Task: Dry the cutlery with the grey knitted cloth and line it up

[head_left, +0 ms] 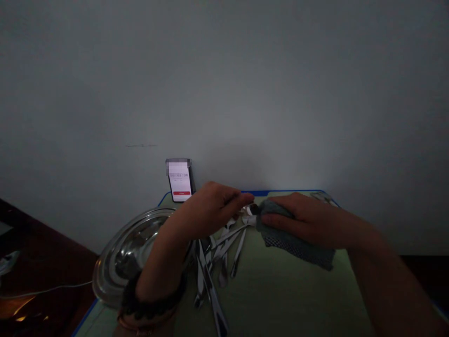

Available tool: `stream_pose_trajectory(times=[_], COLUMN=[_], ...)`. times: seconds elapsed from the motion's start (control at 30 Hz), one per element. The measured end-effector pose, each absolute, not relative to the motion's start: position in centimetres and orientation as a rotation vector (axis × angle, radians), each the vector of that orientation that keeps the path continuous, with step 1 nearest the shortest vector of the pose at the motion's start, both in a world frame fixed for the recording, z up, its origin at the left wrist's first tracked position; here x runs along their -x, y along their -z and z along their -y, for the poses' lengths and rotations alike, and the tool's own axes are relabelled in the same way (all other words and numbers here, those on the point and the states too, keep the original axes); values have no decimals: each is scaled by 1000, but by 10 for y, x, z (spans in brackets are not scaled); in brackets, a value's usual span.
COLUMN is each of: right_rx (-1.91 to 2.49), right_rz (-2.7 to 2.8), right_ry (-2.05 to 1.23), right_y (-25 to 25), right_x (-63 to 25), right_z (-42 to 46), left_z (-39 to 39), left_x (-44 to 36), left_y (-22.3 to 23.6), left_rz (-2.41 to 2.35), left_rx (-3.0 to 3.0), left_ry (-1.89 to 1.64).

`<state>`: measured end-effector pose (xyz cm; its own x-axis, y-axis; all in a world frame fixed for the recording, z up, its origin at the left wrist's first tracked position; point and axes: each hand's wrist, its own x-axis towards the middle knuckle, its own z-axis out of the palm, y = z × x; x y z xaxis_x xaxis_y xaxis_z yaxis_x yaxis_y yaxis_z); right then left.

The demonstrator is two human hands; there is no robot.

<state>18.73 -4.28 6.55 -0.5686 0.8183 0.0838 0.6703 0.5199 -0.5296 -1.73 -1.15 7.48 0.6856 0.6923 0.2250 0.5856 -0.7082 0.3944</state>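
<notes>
Below frame centre, your right hand (303, 214) is clasping a cloth (293, 244) against the utensil (250, 209); your left hand (213, 204) is curling half-closed, hold unclear. The utensil is probably feeling light, stiff, slippery, favouring a handle grip.

A right hand (298, 213) grips a grey-green cloth (298, 245) against a shiny metal utensil (250, 209), where the left hand (212, 208) has its fingertips (too dim to tell whether they hold it). Loose metal cutlery (209, 276) lies below on the pale green tabletop (298, 299), beside a round steel basin (112, 243). A lit smartphone (181, 182) leans near the grey wall (245, 93).
</notes>
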Motion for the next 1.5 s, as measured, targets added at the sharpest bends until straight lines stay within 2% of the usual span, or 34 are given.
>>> stream_pose_trajectory(times=[0.4, 0.63, 1.07, 1.23, 1.5], right_rx=[1160, 1251, 1312, 1244, 1290], right_rz=[2317, 2383, 2434, 2509, 2472], right_ry=[-534, -547, -420, -491, -541], right_y=[-56, -58, -56, -57, -52], right_x=[-176, -184, -181, -176, -176], right_z=[34, 35, 35, 38, 38], left_z=[9, 17, 14, 17, 13], left_x=[2, 18, 9, 16, 17], left_y=[-65, -78, -69, -75, -74], left_rz=[-974, -944, -881, -868, -903], left_rx=[-2612, -2540, -2559, -2421, -2411], left_ry=[-539, -310, -215, -52, -114])
